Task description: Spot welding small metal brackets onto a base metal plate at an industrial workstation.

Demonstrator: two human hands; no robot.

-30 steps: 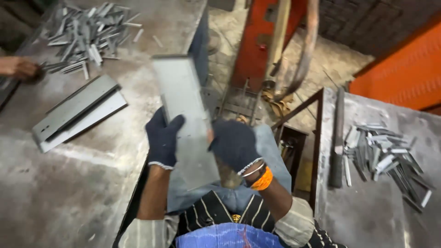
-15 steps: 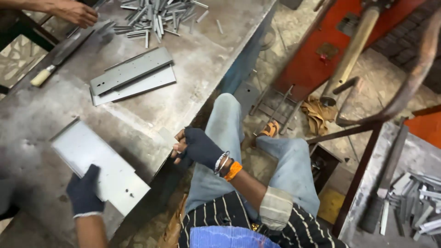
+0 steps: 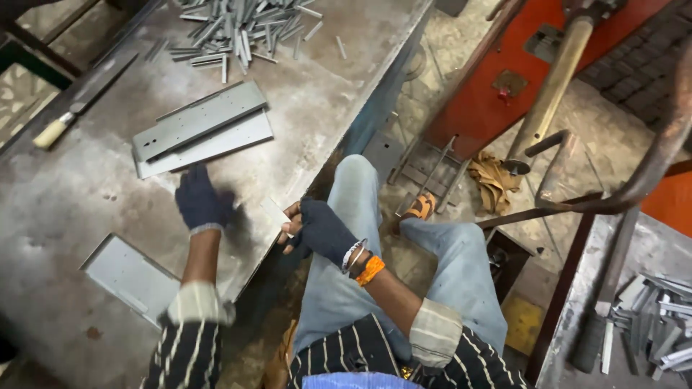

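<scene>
Steel workbench [image 3: 94, 180] under my arms, two stacked flat plates [image 3: 202, 130] just beyond my left hand [image 3: 200, 202], its gloved fingers blurred, grip state not discernible, my right hand [image 3: 317, 229] pinching a small metal strip [image 3: 276, 213] at the bench edge

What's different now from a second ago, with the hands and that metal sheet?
The flat grey metal sheet, held up in both hands a second ago, now lies on the steel table, let go. The left hand has moved off it toward the stacked grey metal plates. The right hand now holds a small metal strip at the table edge. The plates stayed put.
</scene>
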